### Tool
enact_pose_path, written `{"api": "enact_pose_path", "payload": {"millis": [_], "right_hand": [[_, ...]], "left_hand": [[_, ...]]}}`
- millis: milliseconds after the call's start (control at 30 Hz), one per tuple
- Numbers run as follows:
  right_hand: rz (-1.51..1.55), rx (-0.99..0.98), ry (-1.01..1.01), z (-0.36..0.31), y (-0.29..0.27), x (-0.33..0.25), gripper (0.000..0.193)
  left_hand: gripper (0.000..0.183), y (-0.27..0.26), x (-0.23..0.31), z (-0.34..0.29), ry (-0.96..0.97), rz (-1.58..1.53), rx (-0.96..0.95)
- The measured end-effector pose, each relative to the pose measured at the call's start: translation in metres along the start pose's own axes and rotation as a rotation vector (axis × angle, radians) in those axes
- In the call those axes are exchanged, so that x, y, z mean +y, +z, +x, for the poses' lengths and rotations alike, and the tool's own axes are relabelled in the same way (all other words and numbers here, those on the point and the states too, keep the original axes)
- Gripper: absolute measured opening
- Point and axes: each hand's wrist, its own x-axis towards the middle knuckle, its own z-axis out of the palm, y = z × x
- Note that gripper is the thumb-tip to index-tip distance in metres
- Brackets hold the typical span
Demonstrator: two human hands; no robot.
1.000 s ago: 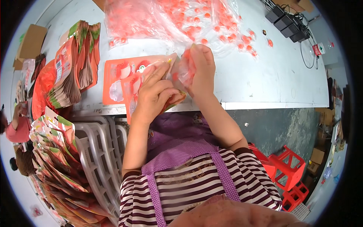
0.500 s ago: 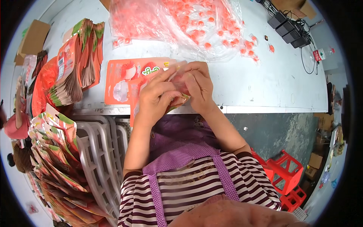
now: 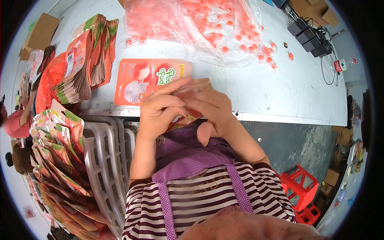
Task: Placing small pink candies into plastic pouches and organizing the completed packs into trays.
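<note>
Here, the bare left hand [image 3: 159, 115] pinches a glossy red plastic pouch [image 3: 193, 111] at the near edge of the white tabletop [image 3: 288, 90]. The bare right hand [image 3: 218, 109], thumb spread, lies against the pouch.

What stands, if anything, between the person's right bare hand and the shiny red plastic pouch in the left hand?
Nothing visible does: the right bare hand partly covers the shiny red plastic pouch, beside the left bare hand. The flat, rectangular, orange-red printed pouch lies beyond them on the white table.

Coral pouch [image 3: 150, 80], purple checked apron [image 3: 190, 164], wht/maroon striped shirt [image 3: 200, 200], red stool [image 3: 307, 197], blk adapters [image 3: 309, 39]
</note>
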Motion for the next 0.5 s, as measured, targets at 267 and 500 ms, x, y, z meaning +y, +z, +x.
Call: {"api": "enact_pose_path", "payload": {"millis": [267, 500], "right_hand": [[-0.110, -0.632, 0.104, 0.024, -0.011, -0.035, 0.046], [-0.346, -0.261, -0.009, 0.017, -0.006, -0.050, 0.037]], "left_hand": [[0.005, -0.002, 0.012, -0.010, 0.230, 0.097, -0.163], [0.017, -0.017, 0.014, -0.023, 0.259, -0.017, -0.121]]}}
